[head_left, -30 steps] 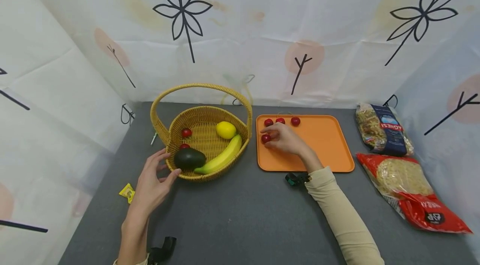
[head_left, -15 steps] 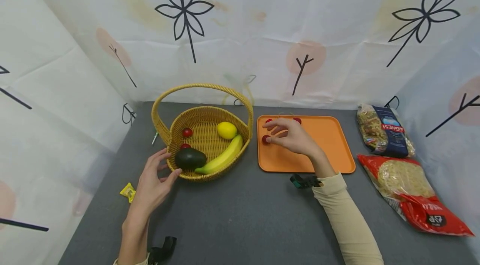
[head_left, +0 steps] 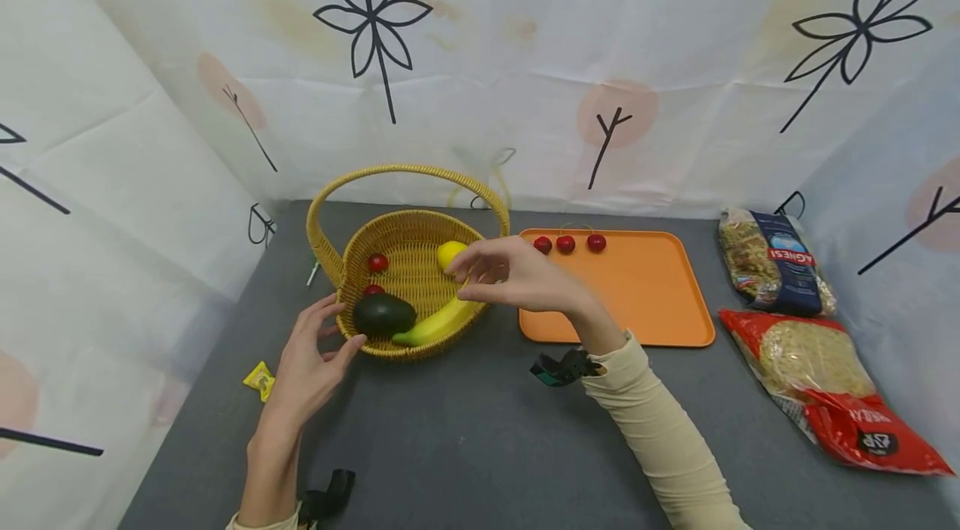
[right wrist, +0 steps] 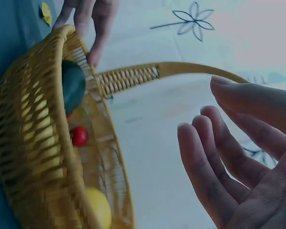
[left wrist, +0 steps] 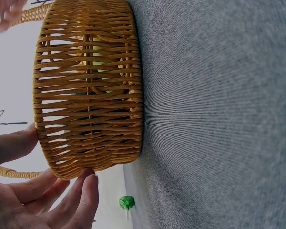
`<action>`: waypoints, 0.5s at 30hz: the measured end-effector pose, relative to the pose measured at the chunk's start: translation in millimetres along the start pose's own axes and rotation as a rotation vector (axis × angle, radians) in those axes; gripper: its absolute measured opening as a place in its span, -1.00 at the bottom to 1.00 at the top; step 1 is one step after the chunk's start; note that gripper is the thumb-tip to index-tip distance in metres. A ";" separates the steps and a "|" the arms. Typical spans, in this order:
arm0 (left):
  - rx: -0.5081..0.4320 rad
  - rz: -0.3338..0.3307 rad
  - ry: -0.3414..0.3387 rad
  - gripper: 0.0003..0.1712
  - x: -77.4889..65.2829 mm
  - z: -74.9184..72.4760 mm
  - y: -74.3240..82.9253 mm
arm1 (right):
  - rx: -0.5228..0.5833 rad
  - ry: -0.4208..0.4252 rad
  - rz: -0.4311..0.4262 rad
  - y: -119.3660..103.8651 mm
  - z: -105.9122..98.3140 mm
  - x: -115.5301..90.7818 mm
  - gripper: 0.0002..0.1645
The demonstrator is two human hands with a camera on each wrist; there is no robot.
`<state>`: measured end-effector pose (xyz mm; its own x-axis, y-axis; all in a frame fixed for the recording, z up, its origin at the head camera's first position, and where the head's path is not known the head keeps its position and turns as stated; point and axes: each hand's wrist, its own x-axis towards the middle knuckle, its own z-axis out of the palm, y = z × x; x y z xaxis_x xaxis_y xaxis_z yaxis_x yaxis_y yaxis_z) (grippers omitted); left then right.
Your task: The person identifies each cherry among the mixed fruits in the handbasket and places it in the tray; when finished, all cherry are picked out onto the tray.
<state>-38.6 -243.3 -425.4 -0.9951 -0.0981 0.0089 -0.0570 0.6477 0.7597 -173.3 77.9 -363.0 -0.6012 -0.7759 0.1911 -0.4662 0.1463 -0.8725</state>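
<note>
Small curtained tabletop enclosure (head_left: 82, 105), seemingly a staged set: before me, white flower-printed cloth (head_left: 480, 38) walls a grey table (head_left: 487, 455) at back and both sides; wider room type indeterminate.

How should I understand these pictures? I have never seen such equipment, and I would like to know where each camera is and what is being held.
There is no machine here: a person works with a bare left hand and right hand. The wide picture is taken from the head, looking down; the two smaller ones are taken from the left and right wrists.

On the grey table stands a wicker basket with a lemon, a banana, a dark avocado and two small red fruits. Beside it, an orange tray shows three cherries. Two food packets lie farther right.

The left hand holds the basket's edge. The right hand is above the basket, and its wrist picture shows it holding nothing.
</note>
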 end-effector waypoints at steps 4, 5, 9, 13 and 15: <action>0.006 -0.001 0.006 -0.29 -0.3 -0.5 1.6 | -0.001 -0.092 -0.007 2.0 10.9 38.1 -0.65; 0.005 -0.001 0.006 -0.29 -0.4 -0.5 2.0 | -0.012 -0.113 -0.007 3.6 13.2 47.7 -0.65; 0.001 -0.004 0.005 -0.29 -0.4 -0.3 3.0 | -0.065 -0.174 -0.004 13.0 22.5 82.3 -0.64; -0.001 -0.013 -0.003 -0.29 -0.3 -0.3 2.9 | -0.053 -0.225 0.035 27.1 34.8 108.1 -0.61; -0.002 -0.014 -0.004 -0.29 -0.7 -0.4 2.7 | -0.026 -0.249 0.087 33.7 42.1 117.7 -0.59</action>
<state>-38.0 -241.8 -423.1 -0.9946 -0.1038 -0.0046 -0.0709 0.6451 0.7608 -232.5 -34.3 -388.8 -0.4632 -0.8863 -0.0036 -0.4382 0.2325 -0.8683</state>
